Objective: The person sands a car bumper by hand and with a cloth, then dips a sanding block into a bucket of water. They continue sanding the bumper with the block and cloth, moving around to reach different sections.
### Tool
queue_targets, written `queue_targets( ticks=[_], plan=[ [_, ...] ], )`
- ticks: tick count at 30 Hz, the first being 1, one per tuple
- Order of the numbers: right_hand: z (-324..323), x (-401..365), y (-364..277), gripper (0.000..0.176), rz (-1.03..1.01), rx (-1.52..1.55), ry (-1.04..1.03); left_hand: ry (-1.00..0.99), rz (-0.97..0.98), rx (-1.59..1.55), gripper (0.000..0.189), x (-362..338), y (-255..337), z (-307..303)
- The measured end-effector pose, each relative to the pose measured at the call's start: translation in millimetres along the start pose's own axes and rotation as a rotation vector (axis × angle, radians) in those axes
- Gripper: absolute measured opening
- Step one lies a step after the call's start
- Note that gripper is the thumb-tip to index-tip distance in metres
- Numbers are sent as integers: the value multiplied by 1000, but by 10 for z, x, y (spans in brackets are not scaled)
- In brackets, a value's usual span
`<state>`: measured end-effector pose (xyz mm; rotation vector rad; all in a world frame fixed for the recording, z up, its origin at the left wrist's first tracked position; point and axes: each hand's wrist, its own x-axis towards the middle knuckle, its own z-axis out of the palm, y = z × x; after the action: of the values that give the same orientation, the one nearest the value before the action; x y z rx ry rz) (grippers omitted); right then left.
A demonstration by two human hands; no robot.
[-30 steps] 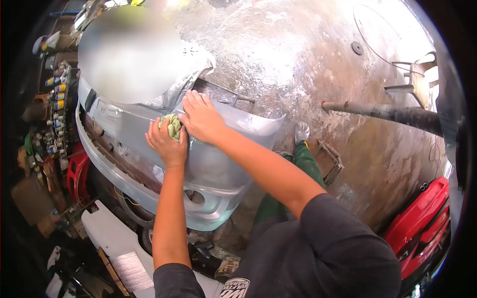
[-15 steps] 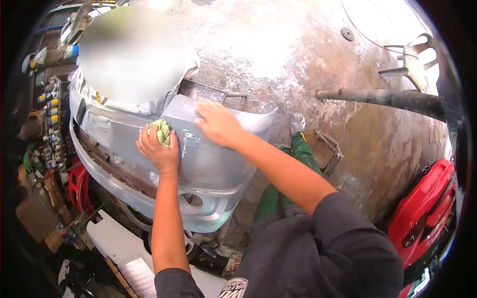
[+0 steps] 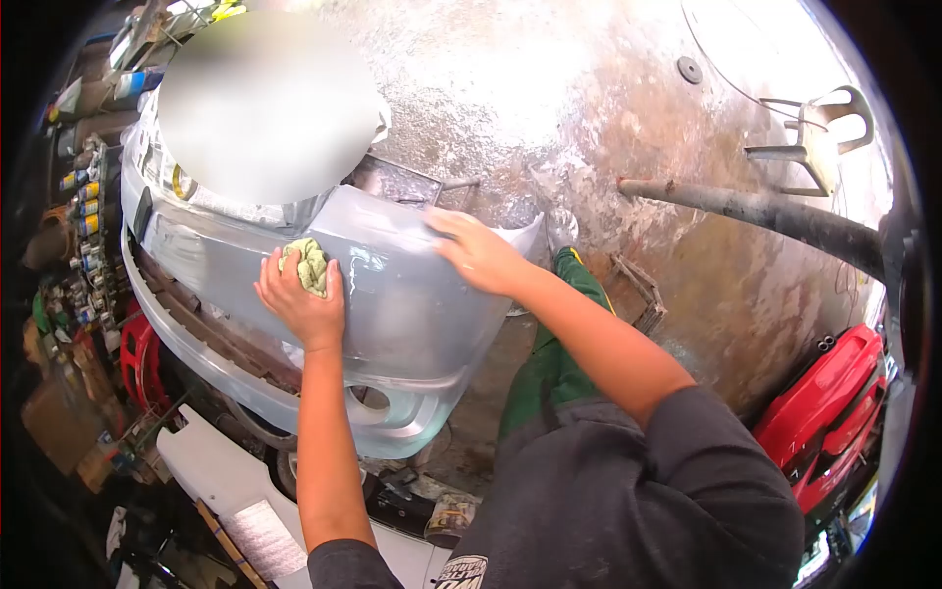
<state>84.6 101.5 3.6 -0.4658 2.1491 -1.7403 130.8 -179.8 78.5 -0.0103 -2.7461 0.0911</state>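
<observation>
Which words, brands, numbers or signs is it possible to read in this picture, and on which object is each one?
"GARA…", on the emblem of the dark shirt; cut off by the picture's edge, its other letters uncertain.
Small cans at left: labels too small to read.
Tin near the lower edge: label too blurred.

Partial "GARA" on shirt logo (image 3: 463, 572)

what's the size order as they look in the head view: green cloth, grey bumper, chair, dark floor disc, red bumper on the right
1. Grey bumper
2. Red bumper
3. Chair
4. Green cloth
5. Dark floor disc
</observation>
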Motion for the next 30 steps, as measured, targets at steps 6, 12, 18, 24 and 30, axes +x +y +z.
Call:
queue_targets(
  ticks=[6,12,18,24,30],
  plan=[
    [221,575,-280,52,19,-53,-124,-17,-17,25,62,14,7,4],
    [223,550,-378,55,-11,-71,-92,-32,-21,-13,63,3,8,-5],
    [310,673,-394,58,-41,-182,-149,-42,-30,-6,63,12,10,-14],
    [293,536,-446,64,-220,-391,-113,-44,-45,-21,60,20,9,6],
    [377,202,-452,66,-222,-415,-76,-37,-60,-15,59,-35,5,20]
  ],
)
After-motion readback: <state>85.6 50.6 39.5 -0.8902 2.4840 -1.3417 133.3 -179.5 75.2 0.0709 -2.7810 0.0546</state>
